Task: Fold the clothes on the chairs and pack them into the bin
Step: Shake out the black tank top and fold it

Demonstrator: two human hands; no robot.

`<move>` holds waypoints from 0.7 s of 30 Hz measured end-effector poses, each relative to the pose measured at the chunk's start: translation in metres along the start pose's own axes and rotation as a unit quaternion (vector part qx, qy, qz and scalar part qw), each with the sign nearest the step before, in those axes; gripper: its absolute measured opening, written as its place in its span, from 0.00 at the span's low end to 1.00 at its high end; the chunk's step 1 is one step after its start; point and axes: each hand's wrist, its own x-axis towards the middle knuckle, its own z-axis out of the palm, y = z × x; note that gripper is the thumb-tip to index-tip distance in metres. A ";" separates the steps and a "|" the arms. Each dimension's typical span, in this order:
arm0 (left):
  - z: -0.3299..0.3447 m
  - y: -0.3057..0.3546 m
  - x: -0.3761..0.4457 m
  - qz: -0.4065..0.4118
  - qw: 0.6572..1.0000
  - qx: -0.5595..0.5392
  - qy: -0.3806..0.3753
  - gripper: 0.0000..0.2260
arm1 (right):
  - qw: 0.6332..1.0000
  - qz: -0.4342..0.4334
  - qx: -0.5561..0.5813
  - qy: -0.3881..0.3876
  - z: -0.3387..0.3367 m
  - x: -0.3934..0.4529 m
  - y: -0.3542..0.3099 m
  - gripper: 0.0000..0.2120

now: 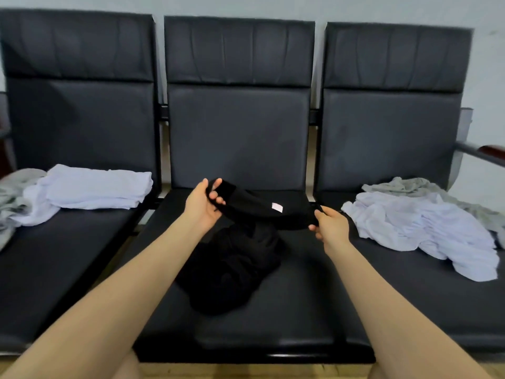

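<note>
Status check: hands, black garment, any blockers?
Left hand and right hand both grip the black garment, stretched above the middle seat. Unfolded. No bin in view.

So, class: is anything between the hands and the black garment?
No. The left hand and right hand already grip the black garment, held above the middle seat. No bin is in view, so that path cannot be judged.
</note>
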 end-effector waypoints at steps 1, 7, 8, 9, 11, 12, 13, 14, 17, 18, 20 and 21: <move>0.001 0.004 -0.001 0.000 1.000 0.001 0.004 0.14 | 0.999 0.007 0.034 0.001 0.004 -0.001 -0.008 0.10; 0.041 0.079 -0.011 0.112 0.993 0.047 -0.001 0.06 | 0.974 0.043 0.217 -0.046 0.033 -0.001 -0.099 0.03; 0.051 0.096 -0.015 0.135 0.989 0.053 -0.015 0.05 | 0.968 0.042 0.239 -0.062 0.037 -0.001 -0.118 0.04; 0.064 0.119 -0.022 0.157 0.986 0.056 -0.029 0.04 | 0.962 0.033 0.257 -0.081 0.042 -0.004 -0.143 0.05; 0.084 0.153 -0.032 0.170 0.983 0.043 -0.045 0.02 | 0.959 0.009 0.266 -0.096 0.050 -0.009 -0.183 0.04; 0.093 0.170 -0.036 0.175 0.983 0.030 -0.056 0.04 | 0.958 -0.006 0.270 -0.095 0.054 -0.012 -0.204 0.04; 0.102 0.185 -0.041 0.179 0.981 0.022 -0.064 0.06 | 0.957 -0.021 0.273 -0.092 0.057 -0.016 -0.223 0.04; 0.111 0.202 -0.049 0.192 0.978 0.020 -0.075 0.08 | 0.954 -0.041 0.282 -0.091 0.060 -0.022 -0.246 0.05; 0.130 0.241 -0.071 0.243 0.967 0.025 -0.076 0.09 | 0.936 -0.094 0.329 -0.077 0.061 -0.045 -0.303 0.06; 0.136 0.252 -0.079 0.264 0.961 0.020 -0.074 0.09 | 0.927 -0.116 0.348 -0.074 0.058 -0.055 -0.321 0.07; 0.145 0.273 -0.098 0.314 0.946 0.009 -0.077 0.06 | 0.906 -0.166 0.383 -0.071 0.051 -0.073 -0.352 0.09; 0.150 0.282 -0.110 0.340 0.937 0.006 -0.083 0.05 | 0.897 -0.194 0.391 -0.069 0.046 -0.083 -0.366 0.10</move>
